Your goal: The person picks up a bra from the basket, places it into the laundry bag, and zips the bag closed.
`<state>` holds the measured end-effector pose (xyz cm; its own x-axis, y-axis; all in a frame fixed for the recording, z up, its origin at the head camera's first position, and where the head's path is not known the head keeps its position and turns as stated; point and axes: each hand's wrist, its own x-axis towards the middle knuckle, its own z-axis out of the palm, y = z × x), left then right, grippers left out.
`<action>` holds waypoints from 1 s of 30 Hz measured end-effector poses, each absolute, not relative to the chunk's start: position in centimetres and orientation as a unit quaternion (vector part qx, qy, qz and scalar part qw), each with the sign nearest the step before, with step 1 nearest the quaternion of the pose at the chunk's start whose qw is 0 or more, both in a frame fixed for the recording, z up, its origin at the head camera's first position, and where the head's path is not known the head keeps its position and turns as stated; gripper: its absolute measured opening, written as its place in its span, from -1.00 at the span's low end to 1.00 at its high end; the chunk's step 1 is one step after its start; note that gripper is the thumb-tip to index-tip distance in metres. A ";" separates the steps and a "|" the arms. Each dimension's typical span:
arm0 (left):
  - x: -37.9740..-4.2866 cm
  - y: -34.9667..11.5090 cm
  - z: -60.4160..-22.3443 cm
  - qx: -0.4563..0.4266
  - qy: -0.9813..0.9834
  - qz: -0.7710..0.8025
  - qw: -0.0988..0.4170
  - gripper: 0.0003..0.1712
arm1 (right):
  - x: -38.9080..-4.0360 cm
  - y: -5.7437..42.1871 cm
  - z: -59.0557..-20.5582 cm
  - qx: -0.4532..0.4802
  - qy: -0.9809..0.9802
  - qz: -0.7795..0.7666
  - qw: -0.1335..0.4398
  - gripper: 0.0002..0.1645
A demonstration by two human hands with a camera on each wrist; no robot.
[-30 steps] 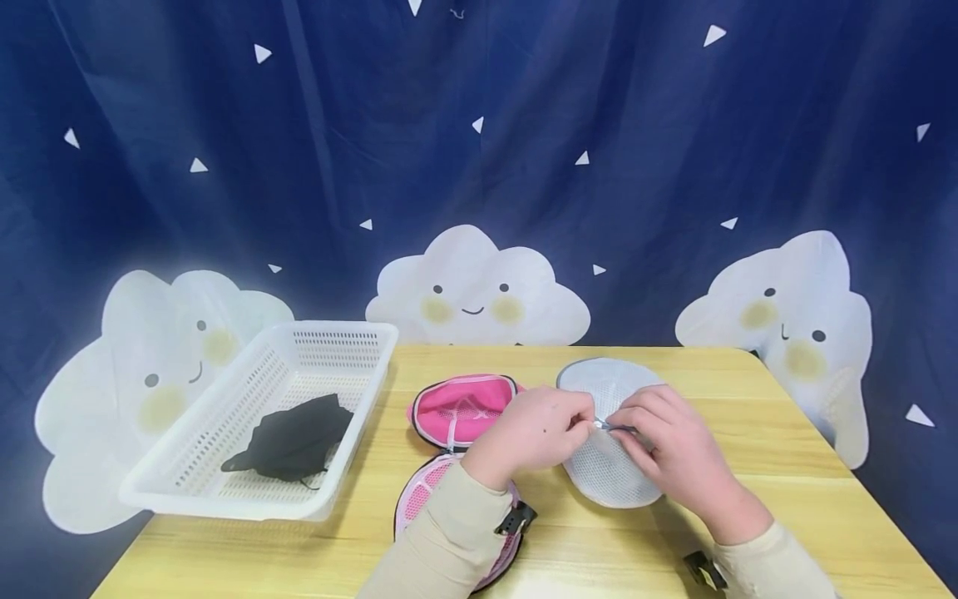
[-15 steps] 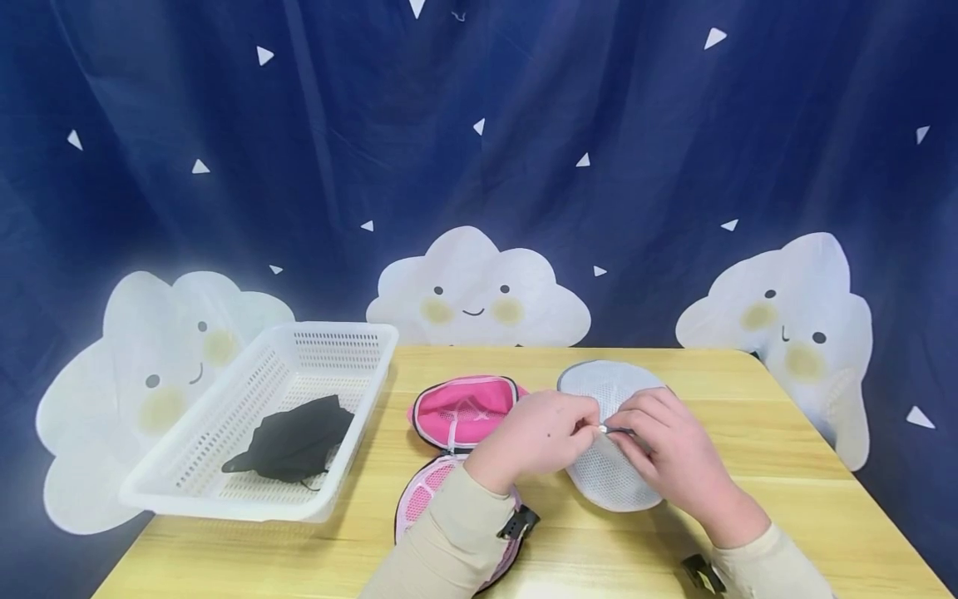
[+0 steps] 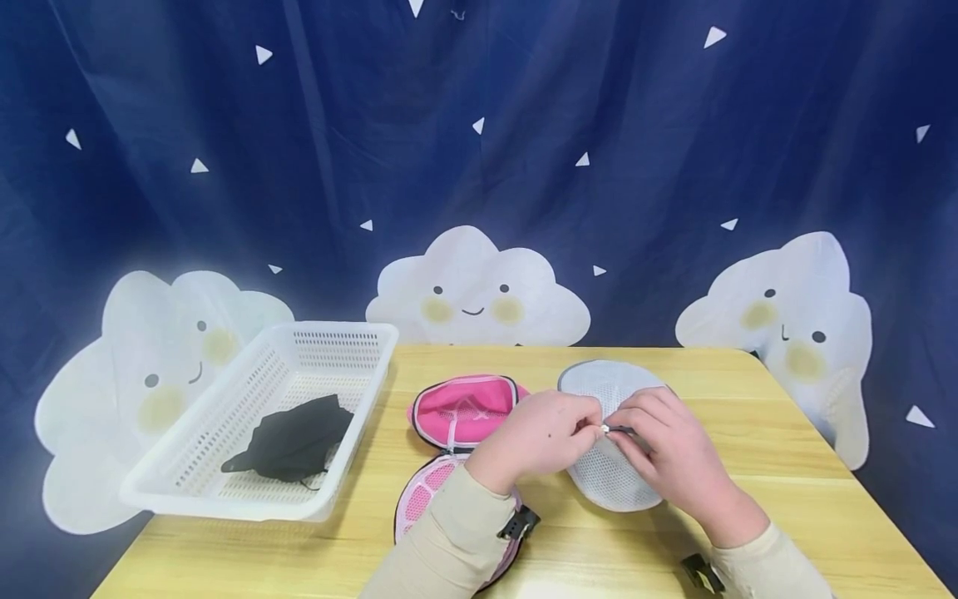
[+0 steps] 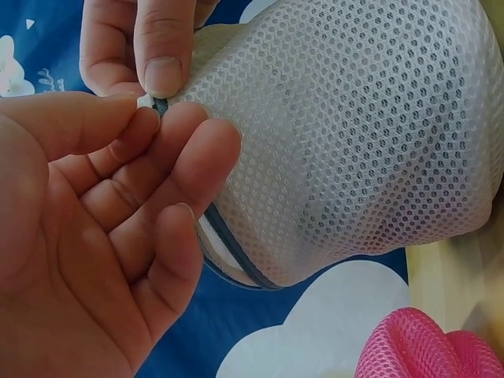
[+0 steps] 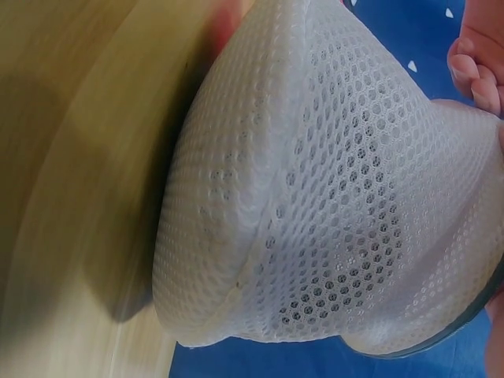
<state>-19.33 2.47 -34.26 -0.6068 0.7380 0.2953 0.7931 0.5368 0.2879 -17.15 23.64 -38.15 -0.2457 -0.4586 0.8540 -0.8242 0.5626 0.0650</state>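
Observation:
A white mesh laundry bag [image 3: 614, 478] with a grey-blue zipper [image 4: 226, 234] stands at the table's right. My left hand [image 3: 542, 433] pinches a small white piece at the zipper, seemingly its pull, between thumb and forefinger. Its other fingers are loosely bent in the left wrist view. Close against it, my right hand [image 3: 674, 453] pinches the zipper's dark edge between thumb and fingers. In the right wrist view, the white mesh fills the middle, and only parts of fingers show at the right edge. The bag's inside is hidden from me.
A pink mesh laundry bag [image 3: 479, 416] lies spread open to the left, partly under my left forearm. Further left, a white plastic basket [image 3: 352, 474] holds a black cloth item [image 3: 299, 437]. The wooden table [image 3: 778, 449] ends at a blue curtain with clouds.
Both pinching hands stay at the zipper. The left hand and the small white piece have shifted slightly right, nearer the right fingertips. The basket and pink bag stay put.

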 end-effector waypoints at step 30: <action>-19.8 1.9 -34.7 -0.425 -0.882 -0.190 0.076 -0.78 | -17.2 23.7 -38.1 0.424 -0.752 0.212 0.457 -0.63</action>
<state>-19.84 1.94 -34.72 -0.6267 0.7208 0.2962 0.7788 0.5664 0.2696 -17.17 23.68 -38.09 -0.2218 -0.4444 0.8679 -0.8324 0.5498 0.0689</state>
